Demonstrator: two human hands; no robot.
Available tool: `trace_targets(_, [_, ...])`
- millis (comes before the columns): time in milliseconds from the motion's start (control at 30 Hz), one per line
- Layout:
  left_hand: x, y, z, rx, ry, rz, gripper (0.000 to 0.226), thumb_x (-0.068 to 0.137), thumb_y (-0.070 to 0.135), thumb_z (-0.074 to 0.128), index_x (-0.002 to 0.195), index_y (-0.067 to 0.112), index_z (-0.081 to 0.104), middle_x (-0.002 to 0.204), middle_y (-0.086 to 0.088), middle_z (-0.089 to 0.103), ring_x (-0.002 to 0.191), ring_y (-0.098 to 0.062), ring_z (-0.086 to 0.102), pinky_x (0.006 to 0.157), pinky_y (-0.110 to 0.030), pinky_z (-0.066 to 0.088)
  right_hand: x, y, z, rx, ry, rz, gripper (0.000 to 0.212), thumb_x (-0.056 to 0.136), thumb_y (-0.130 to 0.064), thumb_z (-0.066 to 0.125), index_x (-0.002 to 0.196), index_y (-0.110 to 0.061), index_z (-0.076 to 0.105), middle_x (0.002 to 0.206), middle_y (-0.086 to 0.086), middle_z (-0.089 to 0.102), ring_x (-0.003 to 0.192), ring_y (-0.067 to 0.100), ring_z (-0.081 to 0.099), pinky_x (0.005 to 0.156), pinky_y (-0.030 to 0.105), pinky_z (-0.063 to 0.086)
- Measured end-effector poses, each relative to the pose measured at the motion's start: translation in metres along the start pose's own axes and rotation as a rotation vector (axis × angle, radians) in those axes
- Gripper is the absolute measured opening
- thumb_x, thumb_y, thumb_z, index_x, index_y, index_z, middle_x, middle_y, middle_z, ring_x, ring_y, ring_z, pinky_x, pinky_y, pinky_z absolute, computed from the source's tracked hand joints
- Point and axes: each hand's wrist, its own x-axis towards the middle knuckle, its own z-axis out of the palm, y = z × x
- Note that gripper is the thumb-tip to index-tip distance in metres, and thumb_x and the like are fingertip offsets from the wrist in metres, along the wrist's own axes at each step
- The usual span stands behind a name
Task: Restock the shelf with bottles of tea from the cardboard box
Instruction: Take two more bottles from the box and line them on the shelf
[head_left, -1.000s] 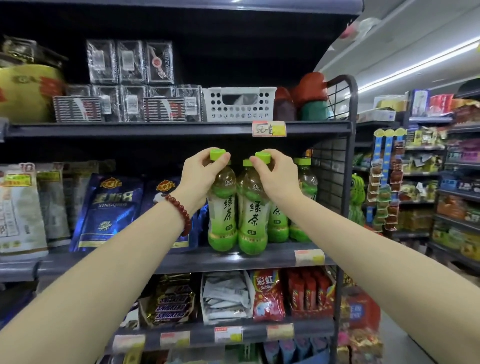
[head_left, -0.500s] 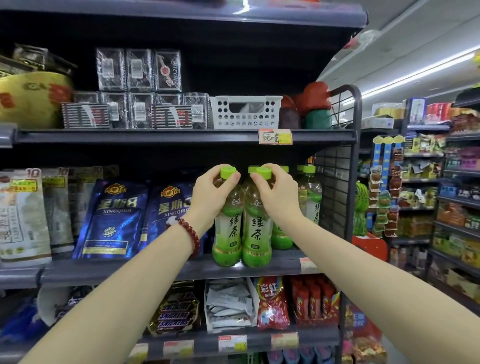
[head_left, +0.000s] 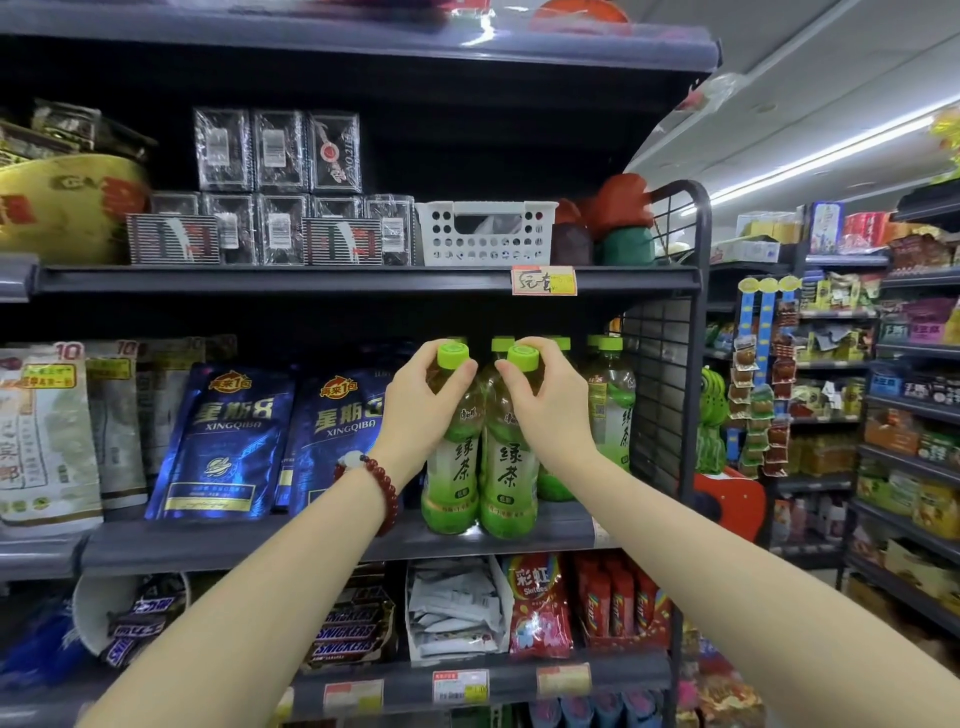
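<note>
Two green-tea bottles with lime caps stand side by side at the front of the middle shelf (head_left: 322, 543). My left hand (head_left: 423, 410) grips the neck of the left bottle (head_left: 452, 483) just under its cap. My right hand (head_left: 545, 405) grips the neck of the right bottle (head_left: 509, 488) the same way. Both bottles stand upright with their bases on the shelf. Several more tea bottles (head_left: 613, 405) stand behind and to the right, partly hidden by my hands. The cardboard box is not in view.
Blue snack bags (head_left: 228, 441) fill the shelf left of the bottles. A black wire end panel (head_left: 660, 395) closes the shelf on the right. A white basket (head_left: 485, 234) sits on the shelf above; candy bars and sweets lie below. Further shelves line an aisle at right.
Both bottles have been pushed a little deeper onto the shelf and stand closer to the row behind. My hands keep their grip on the necks. The camera has tilted upward slightly.
</note>
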Motion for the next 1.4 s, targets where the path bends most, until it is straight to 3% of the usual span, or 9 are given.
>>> trace_targets(133, [-0.004, 0.0, 0.002, 0.009, -0.004, -0.05, 0.023, 0.086, 0.044, 0.059, 0.099, 0.027, 0.065, 0.091, 0.008, 0.07, 0.089, -0.007, 0.066, 0.086, -0.04, 0.055, -0.002, 0.0, -0.001, 0.018, -0.011, 0.046, 0.038, 0.089, -0.032, 0.061, 0.125, -0.02, 0.054, 0.101, -0.016, 0.057, 0.089, -0.004, 0.052, 0.074, 0.002, 0.035])
trace_targets(267, [-0.008, -0.004, 0.007, -0.087, -0.042, -0.124, 0.032, 0.083, 0.059, 0.05, 0.108, 0.039, 0.056, 0.104, 0.012, 0.067, 0.103, -0.012, 0.063, 0.094, -0.045, 0.051, -0.009, 0.0, 0.003, 0.108, -0.02, 0.131, 0.032, 0.092, -0.038, 0.054, 0.122, -0.029, 0.049, 0.095, -0.022, 0.055, 0.097, 0.006, 0.053, 0.084, 0.022, 0.039])
trace_targets(400, [-0.01, -0.001, 0.005, -0.192, -0.066, -0.167, 0.029, 0.087, 0.051, 0.052, 0.107, 0.031, 0.058, 0.105, 0.001, 0.068, 0.101, -0.019, 0.065, 0.091, -0.047, 0.053, -0.01, 0.004, 0.006, 0.201, -0.09, 0.169, 0.038, 0.094, -0.04, 0.048, 0.13, -0.032, 0.038, 0.12, -0.007, 0.054, 0.114, 0.013, 0.049, 0.098, 0.032, 0.04])
trace_targets(567, [-0.015, -0.004, -0.003, -0.346, -0.089, -0.207, 0.026, 0.085, 0.022, 0.064, 0.111, 0.017, 0.062, 0.105, -0.008, 0.069, 0.1, -0.025, 0.066, 0.085, -0.038, 0.056, -0.011, 0.013, -0.006, 0.248, -0.272, 0.163, 0.062, 0.082, -0.029, 0.07, 0.13, -0.031, 0.031, 0.113, -0.016, 0.049, 0.11, -0.001, 0.05, 0.087, 0.018, 0.044])
trace_targets(800, [-0.015, -0.019, -0.008, -0.261, -0.211, -0.158, 0.069, 0.068, 0.008, 0.079, 0.127, 0.027, 0.05, 0.11, 0.002, 0.068, 0.102, -0.013, 0.066, 0.087, -0.032, 0.053, -0.001, 0.018, -0.022, 0.202, -0.483, 0.217, 0.076, 0.076, 0.0, 0.072, 0.133, -0.02, 0.026, 0.113, -0.01, 0.041, 0.094, -0.01, 0.052, 0.064, 0.003, 0.044])
trace_targets(967, [-0.012, -0.026, -0.012, -0.224, -0.218, -0.149, 0.084, 0.065, 0.008, 0.082, 0.133, 0.032, 0.039, 0.12, 0.006, 0.06, 0.107, -0.008, 0.061, 0.09, -0.028, 0.05, -0.001, 0.016, -0.019, 0.086, -0.502, 0.186, 0.075, 0.076, -0.018, 0.076, 0.134, -0.022, 0.029, 0.13, -0.005, 0.043, 0.119, 0.011, 0.043, 0.099, 0.027, 0.04])
trace_targets(1133, [-0.007, -0.032, -0.014, -0.169, -0.234, -0.191, 0.081, 0.061, 0.012, 0.085, 0.129, 0.025, 0.043, 0.118, 0.003, 0.061, 0.107, -0.013, 0.062, 0.094, -0.039, 0.052, -0.008, 0.016, -0.022, 0.15, -0.48, 0.222, 0.069, 0.082, -0.016, 0.071, 0.13, -0.035, 0.026, 0.1, -0.04, 0.032, 0.078, -0.023, 0.042, 0.069, -0.008, 0.034])
trace_targets(1300, [-0.005, -0.028, -0.018, -0.13, -0.34, -0.17, 0.087, 0.061, 0.008, 0.084, 0.13, 0.033, 0.037, 0.122, 0.003, 0.059, 0.11, -0.015, 0.061, 0.094, -0.039, 0.051, -0.01, 0.016, -0.025, 0.172, -0.523, 0.271, 0.088, 0.077, -0.015, 0.076, 0.144, -0.03, 0.021, 0.14, -0.01, 0.041, 0.128, 0.007, 0.04, 0.1, 0.026, 0.039])
trace_targets(1400, [-0.007, -0.029, -0.018, -0.081, -0.417, -0.169, 0.094, 0.063, 0.004, 0.082, 0.133, 0.039, 0.029, 0.126, 0.003, 0.056, 0.109, -0.013, 0.06, 0.092, -0.036, 0.052, -0.01, 0.021, -0.03, 0.105, -0.55, 0.259, 0.101, 0.076, -0.011, 0.077, 0.148, -0.03, 0.009, 0.149, -0.009, 0.024, 0.125, 0.0, 0.02, 0.1, 0.023, 0.024])
